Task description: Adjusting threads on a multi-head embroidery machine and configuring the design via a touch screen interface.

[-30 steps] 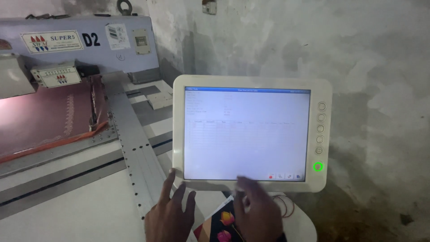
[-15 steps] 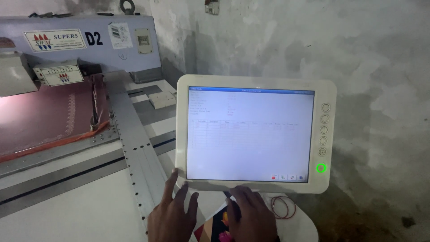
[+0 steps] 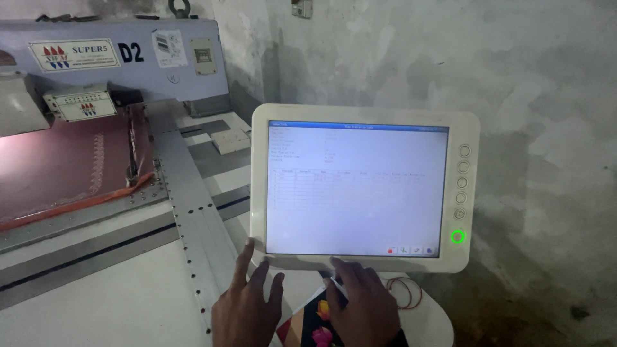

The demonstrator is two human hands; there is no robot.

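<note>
Hands have crept up to the white touchscreen panel since a second ago: the left hand, fingers spread and grasping nothing, touches its lower-left corner, while the right hand, also empty, rests under its bottom edge. Left of the panel stretches red fabric on the embroidery machine.

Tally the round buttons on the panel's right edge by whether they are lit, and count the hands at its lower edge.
Touchscreen panel, right edge:
Unlit round buttons: 5
Green-lit round button: 1
Hands at its lower edge, left hand and right hand: 2
Total: 8
</note>
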